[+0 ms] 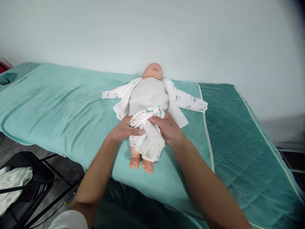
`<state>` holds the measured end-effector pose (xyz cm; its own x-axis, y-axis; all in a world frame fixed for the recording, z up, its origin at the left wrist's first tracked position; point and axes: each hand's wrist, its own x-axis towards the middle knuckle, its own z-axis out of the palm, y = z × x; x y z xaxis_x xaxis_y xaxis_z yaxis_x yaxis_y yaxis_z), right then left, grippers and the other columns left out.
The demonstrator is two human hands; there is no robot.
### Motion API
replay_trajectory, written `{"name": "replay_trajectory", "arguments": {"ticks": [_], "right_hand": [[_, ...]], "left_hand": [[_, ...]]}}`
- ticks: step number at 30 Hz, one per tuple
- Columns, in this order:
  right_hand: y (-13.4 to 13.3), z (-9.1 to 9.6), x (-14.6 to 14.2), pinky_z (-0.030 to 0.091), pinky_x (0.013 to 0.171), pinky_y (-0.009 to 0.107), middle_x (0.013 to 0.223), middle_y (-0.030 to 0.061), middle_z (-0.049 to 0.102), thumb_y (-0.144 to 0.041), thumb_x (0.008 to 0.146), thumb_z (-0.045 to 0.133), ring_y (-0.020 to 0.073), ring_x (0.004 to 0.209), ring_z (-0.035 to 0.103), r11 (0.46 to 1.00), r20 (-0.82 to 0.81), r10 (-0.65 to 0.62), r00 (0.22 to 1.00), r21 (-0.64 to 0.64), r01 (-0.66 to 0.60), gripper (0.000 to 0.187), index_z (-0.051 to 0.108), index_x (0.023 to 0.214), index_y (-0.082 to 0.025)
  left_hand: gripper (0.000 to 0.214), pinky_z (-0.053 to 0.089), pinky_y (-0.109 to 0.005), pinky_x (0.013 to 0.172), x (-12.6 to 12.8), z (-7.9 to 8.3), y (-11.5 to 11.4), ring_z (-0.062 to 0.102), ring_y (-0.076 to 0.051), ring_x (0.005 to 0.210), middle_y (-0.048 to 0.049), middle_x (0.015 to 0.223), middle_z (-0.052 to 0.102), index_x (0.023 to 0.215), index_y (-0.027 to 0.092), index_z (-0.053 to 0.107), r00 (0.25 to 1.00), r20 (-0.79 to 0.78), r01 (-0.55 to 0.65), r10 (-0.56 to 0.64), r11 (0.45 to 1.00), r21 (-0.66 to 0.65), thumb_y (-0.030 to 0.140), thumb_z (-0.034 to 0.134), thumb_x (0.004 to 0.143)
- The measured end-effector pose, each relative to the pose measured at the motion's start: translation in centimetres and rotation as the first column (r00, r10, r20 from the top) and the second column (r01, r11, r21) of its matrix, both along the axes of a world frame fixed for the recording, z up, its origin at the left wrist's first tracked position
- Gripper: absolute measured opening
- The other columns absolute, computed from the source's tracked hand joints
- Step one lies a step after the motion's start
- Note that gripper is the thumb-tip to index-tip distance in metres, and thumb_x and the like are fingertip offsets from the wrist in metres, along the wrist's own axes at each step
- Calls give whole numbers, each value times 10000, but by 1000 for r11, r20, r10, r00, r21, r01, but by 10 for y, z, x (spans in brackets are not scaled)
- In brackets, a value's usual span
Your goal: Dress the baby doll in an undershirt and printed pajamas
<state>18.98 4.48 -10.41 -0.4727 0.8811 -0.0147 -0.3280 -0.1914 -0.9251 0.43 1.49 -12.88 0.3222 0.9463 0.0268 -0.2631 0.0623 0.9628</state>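
Observation:
A baby doll [152,71] lies on its back, its head toward the wall and its bare feet toward me. Its white cloth torso [149,93] shows between the spread front panels of a printed baby jacket [188,101], whose sleeves stretch out to both sides. Small printed baby pants [149,140] cover the legs and are bunched at the waist. My left hand [126,129] pinches the pants on the left side, thumb on top. On the right side of the waistband, my right hand [168,127] grips the same cloth, its fingers partly hidden.
A light green towel [71,101] covers the bed beneath the doll. To the right, a darker green quilted cover [228,127] extends past the towel's white edge. At lower left stands a black folding chair [35,162] with a pale patterned cloth [14,187] on it. A white wall [119,35] runs behind.

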Motion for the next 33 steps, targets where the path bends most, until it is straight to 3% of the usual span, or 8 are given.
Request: {"name": "replay_trajectory", "arguments": {"ticks": [2,6,10,15,21,28,33], "right_hand": [[-2,2,0,529,722,282,861,7,753,-398,769,821,176,795,684,998,49,9,999,56,-11,272,732,925,-194],[-5,10,0,533,795,297,953,21,753,-409,798,804,194,905,683,990,114,74,991,115,-87,321,734,1032,-201],[-6,23,2,519,812,307,1006,33,731,-429,812,780,202,935,662,964,285,154,946,165,-207,354,707,1065,-194],[-6,31,6,463,726,272,901,-1,668,-389,781,779,180,853,614,872,580,207,788,255,-417,276,670,931,-185],[-6,29,2,432,746,270,893,-18,676,-369,729,787,182,866,609,759,719,243,651,276,-589,255,672,882,-200],[-13,38,1,399,688,260,831,-24,699,-272,688,727,173,816,614,703,776,288,561,226,-674,149,692,812,-198],[-16,40,2,367,636,248,787,-28,708,-252,693,701,157,762,605,670,826,268,497,211,-712,95,709,776,-206]], "left_hand": [[505,559,-294,729,0,0,0,702,-202,787,-64,874,758,956,124,776,1000,4,-13,13,1000,-22,422,948,587],[532,586,-331,767,7,4,-7,728,-231,814,-91,893,772,1007,127,783,986,123,-105,109,994,-41,484,914,634],[557,596,-394,870,16,8,-33,747,-297,950,-127,1013,783,1082,134,776,943,203,-251,263,965,-80,483,893,663],[533,581,-413,920,22,7,-89,734,-329,1021,-143,1074,784,1104,123,778,882,184,-406,434,898,-172,430,879,680],[484,538,-415,985,49,16,-144,686,-314,1124,-141,1185,758,1202,131,754,811,99,-535,576,800,-273,395,799,798],[497,509,-401,997,89,35,-184,668,-273,1104,-118,1181,752,1324,172,697,707,34,-655,707,672,-345,391,738,879],[436,507,-359,955,104,20,-194,662,-235,1061,-101,1128,748,1255,180,720,651,71,-665,756,613,-427,389,746,873]]}}
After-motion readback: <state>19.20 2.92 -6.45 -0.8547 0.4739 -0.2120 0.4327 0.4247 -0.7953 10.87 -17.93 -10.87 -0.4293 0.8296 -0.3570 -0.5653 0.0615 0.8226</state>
